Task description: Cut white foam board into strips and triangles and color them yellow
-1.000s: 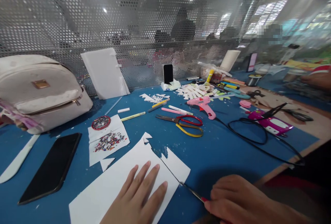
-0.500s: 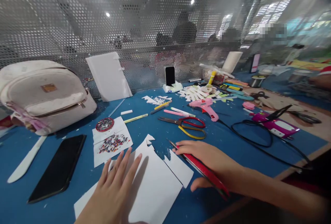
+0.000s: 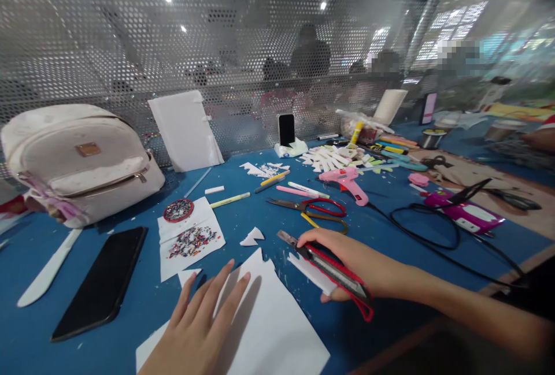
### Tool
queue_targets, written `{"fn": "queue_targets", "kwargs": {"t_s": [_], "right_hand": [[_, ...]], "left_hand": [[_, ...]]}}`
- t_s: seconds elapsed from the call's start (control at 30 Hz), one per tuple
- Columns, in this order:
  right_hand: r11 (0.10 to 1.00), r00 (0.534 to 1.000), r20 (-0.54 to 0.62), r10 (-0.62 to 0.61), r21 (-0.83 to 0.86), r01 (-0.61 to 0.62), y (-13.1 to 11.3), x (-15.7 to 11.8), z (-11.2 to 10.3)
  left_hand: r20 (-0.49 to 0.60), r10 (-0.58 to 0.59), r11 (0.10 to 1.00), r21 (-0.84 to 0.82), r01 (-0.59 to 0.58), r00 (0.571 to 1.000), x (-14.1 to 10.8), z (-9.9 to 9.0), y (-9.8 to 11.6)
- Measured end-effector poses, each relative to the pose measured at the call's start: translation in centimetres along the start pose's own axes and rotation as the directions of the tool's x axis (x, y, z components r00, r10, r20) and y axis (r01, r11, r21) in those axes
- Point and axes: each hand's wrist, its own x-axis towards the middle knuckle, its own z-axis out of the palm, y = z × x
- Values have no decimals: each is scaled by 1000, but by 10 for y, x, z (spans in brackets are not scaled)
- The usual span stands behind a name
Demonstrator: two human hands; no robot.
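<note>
My left hand [image 3: 202, 317] lies with fingers spread on a white board [image 3: 277, 323] that has a jagged far edge. In my right hand [image 3: 347, 259] is a red utility knife [image 3: 336, 271], its blade out and pointing to the far left, to the right of the board. A narrow white strip [image 3: 312, 274] sits under the knife, touching or close to my right fingers; whether they grip it too, I cannot tell. A small torn white scrap [image 3: 252, 237] rests beyond the board's jagged edge. Scissors [image 3: 299, 206] with red and yellow handles lie past my right hand.
Behind my left hand are a paper with colourful beads [image 3: 195, 242], a black phone [image 3: 102, 282] and a pale backpack [image 3: 82, 161]. A pink glue gun [image 3: 347, 181] trails its black cord [image 3: 416, 236] along the right. White pieces [image 3: 325, 157] are heaped farther back.
The knife has turned over to show its other side. The white strip beside the board has moved closer to my right hand. The board has shifted nearer, leaving a scrap apart from its tip.
</note>
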Motion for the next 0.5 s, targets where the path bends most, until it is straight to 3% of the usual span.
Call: {"fn": "queue_targets", "kwargs": {"t_s": [0.1,0.23,0.4,0.5], "right_hand": [[1000,999,-38,-10,0,10,0,0,-2],[996,992,-97,-80,-34,78,-2,3,-2],[992,971,-207,-122,-20,121,5,8,0],[991,958,-262,-118,23,128,10,13,0]], "left_hand": [[-49,101,992,75,-97,994,0,8,5],[-69,139,989,55,-136,988,5,12,13],[-6,256,964,-69,-256,967,24,-1,7],[81,201,963,-199,-182,976,46,-12,-6]]}}
